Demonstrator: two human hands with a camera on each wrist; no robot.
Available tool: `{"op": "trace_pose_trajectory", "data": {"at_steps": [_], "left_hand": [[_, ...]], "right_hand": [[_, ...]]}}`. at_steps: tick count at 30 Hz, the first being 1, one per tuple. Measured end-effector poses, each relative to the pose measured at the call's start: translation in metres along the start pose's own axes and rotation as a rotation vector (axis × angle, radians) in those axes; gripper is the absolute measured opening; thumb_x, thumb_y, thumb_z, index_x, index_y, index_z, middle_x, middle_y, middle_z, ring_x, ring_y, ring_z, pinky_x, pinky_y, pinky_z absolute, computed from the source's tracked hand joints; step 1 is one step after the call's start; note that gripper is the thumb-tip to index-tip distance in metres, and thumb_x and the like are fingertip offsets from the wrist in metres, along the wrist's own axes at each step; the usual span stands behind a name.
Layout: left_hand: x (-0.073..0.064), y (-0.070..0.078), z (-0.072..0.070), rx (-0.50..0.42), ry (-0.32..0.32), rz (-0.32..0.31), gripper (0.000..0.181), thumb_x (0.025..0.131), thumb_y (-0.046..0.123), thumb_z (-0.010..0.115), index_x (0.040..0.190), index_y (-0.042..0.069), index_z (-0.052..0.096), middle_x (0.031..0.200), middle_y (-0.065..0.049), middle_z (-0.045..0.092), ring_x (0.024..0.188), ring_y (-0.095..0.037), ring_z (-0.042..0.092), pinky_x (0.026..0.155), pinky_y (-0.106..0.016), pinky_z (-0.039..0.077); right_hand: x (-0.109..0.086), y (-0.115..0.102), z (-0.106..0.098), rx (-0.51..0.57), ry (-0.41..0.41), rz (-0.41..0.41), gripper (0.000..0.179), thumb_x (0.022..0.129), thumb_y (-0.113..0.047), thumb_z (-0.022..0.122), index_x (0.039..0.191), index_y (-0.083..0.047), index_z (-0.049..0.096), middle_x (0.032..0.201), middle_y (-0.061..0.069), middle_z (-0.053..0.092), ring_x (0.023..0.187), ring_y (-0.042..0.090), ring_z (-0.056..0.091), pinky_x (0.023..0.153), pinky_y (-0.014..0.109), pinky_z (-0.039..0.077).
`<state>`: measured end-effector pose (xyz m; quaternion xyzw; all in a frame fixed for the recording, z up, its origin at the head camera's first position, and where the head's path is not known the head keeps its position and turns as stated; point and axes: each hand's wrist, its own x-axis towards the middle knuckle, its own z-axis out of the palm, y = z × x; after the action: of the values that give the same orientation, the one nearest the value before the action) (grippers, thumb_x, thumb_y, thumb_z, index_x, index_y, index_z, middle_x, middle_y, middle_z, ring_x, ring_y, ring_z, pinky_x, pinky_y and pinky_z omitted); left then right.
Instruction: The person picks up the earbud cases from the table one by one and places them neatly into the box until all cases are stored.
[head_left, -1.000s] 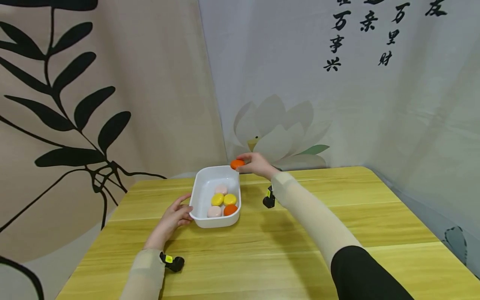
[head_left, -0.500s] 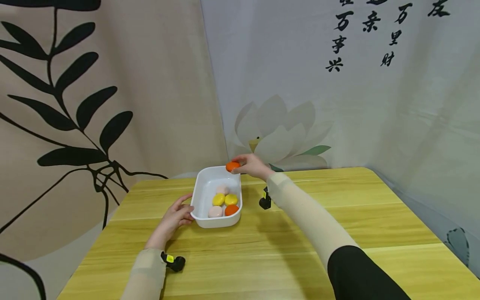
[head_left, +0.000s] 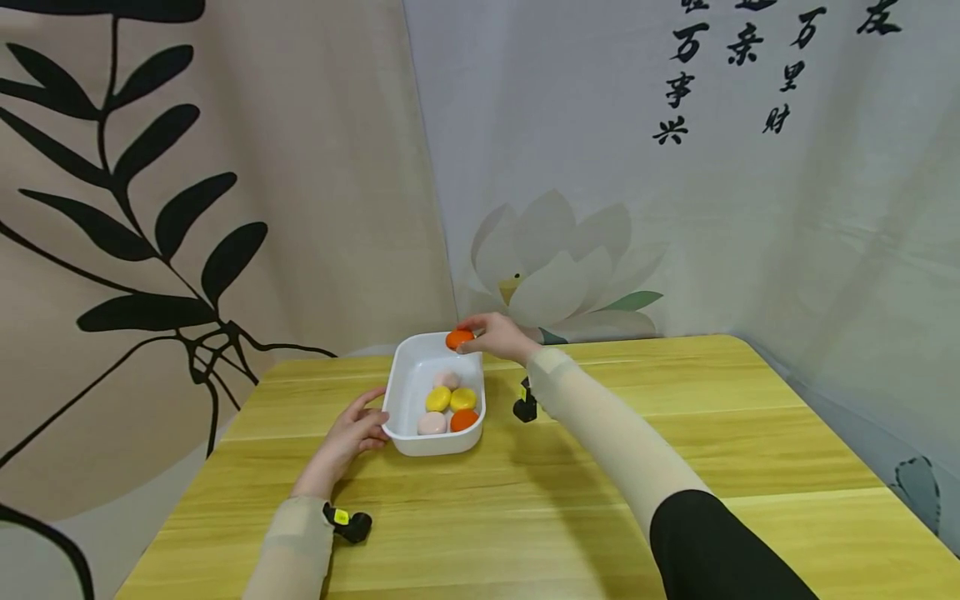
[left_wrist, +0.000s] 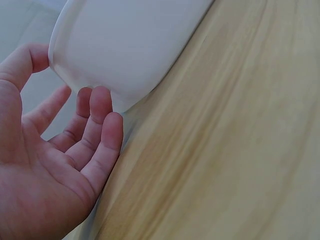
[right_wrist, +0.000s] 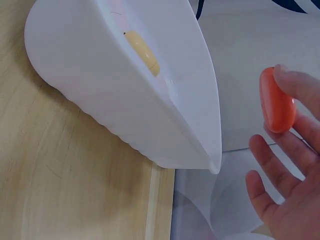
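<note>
A white rectangular tray (head_left: 401, 392) stands on the table. My left hand (head_left: 352, 433) holds its left side near the front, thumb at the rim; in the left wrist view the other fingertips (left_wrist: 101, 100) curl up to its outer wall. My right hand (head_left: 501, 336) pinches a smooth, glossy orange oval piece (head_left: 460, 339) above the tray's far right corner. In the right wrist view that orange piece (right_wrist: 276, 100) sits between thumb and fingers, the lower fingers spread. Inside the tray lie two yellow pieces (head_left: 438, 398), two pale pink pieces (head_left: 432, 423) and another orange piece (head_left: 463, 420).
The tray is close to the far edge of the wooden table (head_left: 675, 433). Right behind that edge hangs a fabric backdrop (head_left: 337, 167) with leaves, a lotus and black writing. A small black camera (head_left: 351, 527) is strapped at the left wrist, another (head_left: 525, 408) at the right.
My right hand has moved left and slightly nearer with the orange piece, from the tray's far right corner to over its far end. The left hand stays at the tray's side.
</note>
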<state>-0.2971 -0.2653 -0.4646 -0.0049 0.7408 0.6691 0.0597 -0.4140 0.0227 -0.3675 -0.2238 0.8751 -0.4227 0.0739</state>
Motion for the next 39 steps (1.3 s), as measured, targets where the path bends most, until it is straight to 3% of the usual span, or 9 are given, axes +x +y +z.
{"op": "trace_pose_trajectory", "data": {"at_steps": [9,29,39], "left_hand": [[-0.001,-0.0012,-0.001,0.015,0.016,0.004,0.061,0.095,0.017,0.061,0.15,0.015,0.035,0.114,-0.016,0.057,0.076,-0.017,0.059,0.069,-0.027,0.054],[-0.0005,0.0026,-0.0001,-0.015,-0.005,-0.031,0.061,0.097,0.011,0.058,0.152,0.01,0.031,0.117,-0.022,0.055,0.078,-0.021,0.059,0.071,-0.031,0.054],[-0.0022,0.0011,0.0015,-0.001,0.001,0.0,0.062,0.096,0.015,0.059,0.151,0.013,0.032,0.115,-0.018,0.057,0.076,-0.017,0.059,0.068,-0.028,0.054]], "right_hand": [[0.001,-0.001,0.0018,-0.012,-0.005,0.002,0.045,0.084,-0.026,0.077,0.125,-0.013,0.064,0.124,0.004,0.061,0.108,0.02,0.054,0.095,0.035,0.047],[-0.0003,-0.0077,0.0041,0.004,-0.011,-0.027,0.047,0.084,-0.025,0.077,0.127,-0.011,0.064,0.127,0.006,0.06,0.111,0.021,0.054,0.096,0.035,0.046],[0.0007,-0.008,0.007,-0.004,-0.013,-0.019,0.045,0.085,-0.025,0.076,0.126,-0.012,0.065,0.128,0.006,0.06,0.112,0.021,0.053,0.097,0.035,0.046]]}}
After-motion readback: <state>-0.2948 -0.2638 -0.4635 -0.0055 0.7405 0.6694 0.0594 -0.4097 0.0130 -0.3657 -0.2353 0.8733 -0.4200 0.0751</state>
